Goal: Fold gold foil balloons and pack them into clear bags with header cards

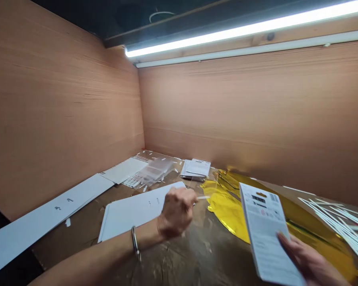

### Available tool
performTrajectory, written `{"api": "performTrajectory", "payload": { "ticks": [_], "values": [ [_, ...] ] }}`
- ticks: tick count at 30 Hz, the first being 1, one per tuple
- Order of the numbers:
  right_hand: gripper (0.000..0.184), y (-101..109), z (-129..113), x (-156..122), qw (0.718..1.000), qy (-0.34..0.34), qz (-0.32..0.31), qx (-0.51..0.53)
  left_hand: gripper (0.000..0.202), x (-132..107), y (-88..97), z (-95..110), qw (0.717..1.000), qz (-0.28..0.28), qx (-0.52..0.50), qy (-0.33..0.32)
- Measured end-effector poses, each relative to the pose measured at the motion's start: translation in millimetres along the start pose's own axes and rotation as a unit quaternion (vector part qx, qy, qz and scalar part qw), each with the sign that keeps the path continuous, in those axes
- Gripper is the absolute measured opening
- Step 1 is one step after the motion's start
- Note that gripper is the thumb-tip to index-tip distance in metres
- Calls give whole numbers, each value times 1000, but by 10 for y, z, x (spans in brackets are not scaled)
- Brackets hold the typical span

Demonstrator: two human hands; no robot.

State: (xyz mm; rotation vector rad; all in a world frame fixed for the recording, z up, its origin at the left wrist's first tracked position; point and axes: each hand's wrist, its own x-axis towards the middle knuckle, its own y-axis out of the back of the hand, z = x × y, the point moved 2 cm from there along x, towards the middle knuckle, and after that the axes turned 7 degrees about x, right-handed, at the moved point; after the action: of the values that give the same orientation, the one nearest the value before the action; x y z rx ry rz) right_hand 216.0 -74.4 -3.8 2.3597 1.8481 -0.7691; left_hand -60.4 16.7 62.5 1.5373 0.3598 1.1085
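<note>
My left hand (177, 210), with a metal bangle (135, 243) on its wrist, is closed in a fist over the right end of a white sheet (131, 212). A short white strip (203, 197) shows just right of the knuckles; whether the fingers grip it is hidden. In my right hand (308, 256), at lower right, is a white printed hang card (265, 234), tilted, with a hanging slot and barcode at its top. The thumb lies on its printed face. Behind the card, yellow foil (226, 212) spreads over the table.
Several thin white sticks (343, 222) lie at right. A stack of printed cards (195, 169) sits at the back, with clear plastic bags (156, 171) to its left. Long white boards (53, 212) run along the left wall (62, 107). Small white scraps dot the brown tabletop (203, 254).
</note>
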Motion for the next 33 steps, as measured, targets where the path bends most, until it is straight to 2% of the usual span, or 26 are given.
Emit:
{"api": "performTrajectory", "payload": {
  "ticks": [2,4,7,10,11,13,15,17,19,21,23,24,26,29,31,33],
  "values": [
    [34,-37,15,-35,997,-6,-1,71,26,-312,-253,396,995,-5,34,-97],
    [24,-59,95,-51,994,-15,-13,106,29,-591,-493,707,984,-11,48,-169],
    [14,6,266,-45,994,-41,-9,98,32,-863,-668,1006,975,-44,11,-216],
    [13,136,325,-56,995,-38,4,93,39,-871,-584,1070,975,-64,-96,-188],
    [13,171,300,-70,995,-27,2,98,48,-814,-533,1032,977,-53,-143,-151],
    [16,215,193,-113,995,-2,-6,97,69,-648,-473,884,969,-23,-244,-33],
    [19,216,33,-164,997,24,-12,77,74,-475,-521,709,928,-30,-354,108],
    [22,180,-151,-214,997,51,-18,58,71,-346,-649,611,849,-84,-486,187],
    [23,116,-336,-259,996,78,-31,43,64,-275,-773,621,746,-145,-621,190],
    [23,41,-503,-294,993,99,-49,33,55,-260,-841,711,643,-200,-722,157],
    [21,-34,-635,-312,991,114,-63,22,45,-285,-855,835,568,-256,-772,124],
    [20,-68,-684,-312,991,117,-67,14,39,-303,-849,896,545,-278,-783,114],
    [21,-117,-748,-289,991,112,-71,-3,26,-340,-833,996,521,-302,-790,113],
    [23,-87,-790,-224,993,105,-50,-18,20,-384,-851,1073,500,-297,-794,174],
    [23,35,-804,-209,994,112,-13,-16,22,-407,-897,1074,496,-279,-789,232],
    [21,217,-797,-262,993,109,25,-24,24,-421,-949,1042,505,-257,-777,276]
  ]
}}
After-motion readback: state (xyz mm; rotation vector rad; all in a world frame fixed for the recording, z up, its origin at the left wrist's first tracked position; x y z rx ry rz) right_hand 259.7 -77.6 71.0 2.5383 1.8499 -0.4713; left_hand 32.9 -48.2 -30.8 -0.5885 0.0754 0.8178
